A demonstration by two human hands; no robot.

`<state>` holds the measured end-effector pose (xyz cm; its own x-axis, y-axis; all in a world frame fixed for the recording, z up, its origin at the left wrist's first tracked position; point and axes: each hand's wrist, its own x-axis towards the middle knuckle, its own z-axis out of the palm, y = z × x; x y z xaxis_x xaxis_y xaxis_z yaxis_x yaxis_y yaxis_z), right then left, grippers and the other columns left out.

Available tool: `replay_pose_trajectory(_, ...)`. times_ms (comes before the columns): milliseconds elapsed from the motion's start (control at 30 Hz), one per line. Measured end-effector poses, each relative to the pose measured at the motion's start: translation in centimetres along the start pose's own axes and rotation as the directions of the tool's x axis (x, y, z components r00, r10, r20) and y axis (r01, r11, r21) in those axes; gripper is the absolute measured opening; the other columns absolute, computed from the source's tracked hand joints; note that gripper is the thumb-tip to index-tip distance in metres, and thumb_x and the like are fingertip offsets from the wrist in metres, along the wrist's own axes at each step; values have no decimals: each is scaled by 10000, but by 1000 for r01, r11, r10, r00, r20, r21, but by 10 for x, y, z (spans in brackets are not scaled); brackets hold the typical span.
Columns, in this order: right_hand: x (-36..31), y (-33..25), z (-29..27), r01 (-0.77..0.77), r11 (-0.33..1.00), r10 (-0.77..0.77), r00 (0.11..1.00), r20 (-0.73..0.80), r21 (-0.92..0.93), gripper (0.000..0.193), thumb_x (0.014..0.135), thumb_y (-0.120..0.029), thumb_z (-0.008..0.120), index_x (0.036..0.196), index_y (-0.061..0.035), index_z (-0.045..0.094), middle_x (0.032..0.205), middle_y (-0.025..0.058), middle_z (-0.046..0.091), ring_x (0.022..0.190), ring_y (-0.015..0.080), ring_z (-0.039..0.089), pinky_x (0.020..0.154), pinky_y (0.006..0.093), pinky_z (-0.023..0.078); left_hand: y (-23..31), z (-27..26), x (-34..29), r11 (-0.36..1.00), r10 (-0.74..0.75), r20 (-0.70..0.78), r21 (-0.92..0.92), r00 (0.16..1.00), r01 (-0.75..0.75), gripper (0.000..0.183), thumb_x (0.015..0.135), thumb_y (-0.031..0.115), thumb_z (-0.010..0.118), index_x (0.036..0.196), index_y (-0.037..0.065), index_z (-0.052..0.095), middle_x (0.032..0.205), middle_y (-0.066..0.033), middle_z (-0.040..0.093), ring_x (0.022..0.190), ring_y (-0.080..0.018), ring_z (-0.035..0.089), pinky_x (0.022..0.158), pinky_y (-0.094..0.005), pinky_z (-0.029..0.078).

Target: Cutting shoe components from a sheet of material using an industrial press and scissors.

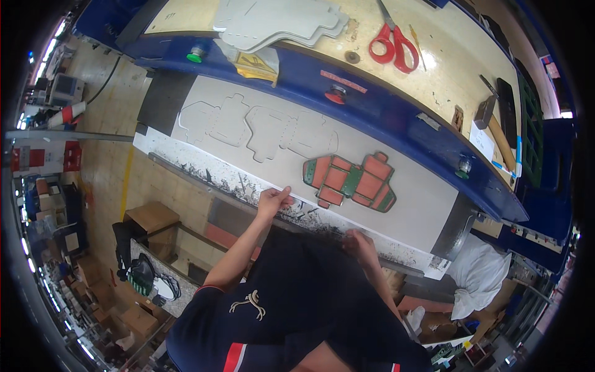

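A grey cardboard sheet lies across the machine bed, with cut outlines of flat box shapes on its left half. On its right half rests a cutting die with red-orange pads and green parts. My left hand is closed at the sheet's near edge, thumb and fingers pinching there, left of the die. My right hand is curled at the near edge of the worn white board, below the die. Its fingers are pressed together, and what they hold, if anything, is hidden.
A blue machine beam with a red button and green buttons runs behind the sheet. On the wooden top beyond lie cut grey blanks, red-handled scissors and a hammer. A white bag hangs at the right.
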<state>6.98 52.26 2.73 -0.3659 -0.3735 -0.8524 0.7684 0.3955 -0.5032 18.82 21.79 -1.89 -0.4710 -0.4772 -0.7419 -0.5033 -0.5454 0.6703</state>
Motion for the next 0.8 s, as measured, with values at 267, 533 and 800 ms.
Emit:
replay_pose_trajectory(267, 31, 27, -6, 74, 951, -25, 986, -165, 299, 456, 1000, -422, 494, 1053, 8, 637, 859, 74, 698, 763, 150, 664, 655, 258, 491, -3, -6, 0, 999, 44, -3, 30, 999, -44, 395, 876, 349, 724, 781, -27, 652, 725, -124, 699, 624, -150, 675, 556, -243, 504)
replay_pose_trajectory(533, 32, 26, -5, 175, 952, -127, 973, -195, 253, 453, 999, -431, 499, 1005, -3, 647, 813, 67, 691, 723, 139, 653, 631, 252, 474, 2, 1, 3, 998, 61, -2, 26, 998, -61, 405, 885, 359, 710, 744, -15, 643, 706, -106, 690, 607, -139, 661, 540, -241, 487)
replay_pose_trajectory(800, 38, -18, 0, 262, 959, -271, 958, -90, -105, 391, 1004, -344, 490, 928, -3, 665, 829, 65, 681, 742, 138, 625, 697, 274, 487, 32, 5, 34, 901, 275, 93, 322, 957, -290, 388, 914, 356, 655, 734, 12, 640, 646, -76, 659, 547, -135, 607, 519, -291, 462)
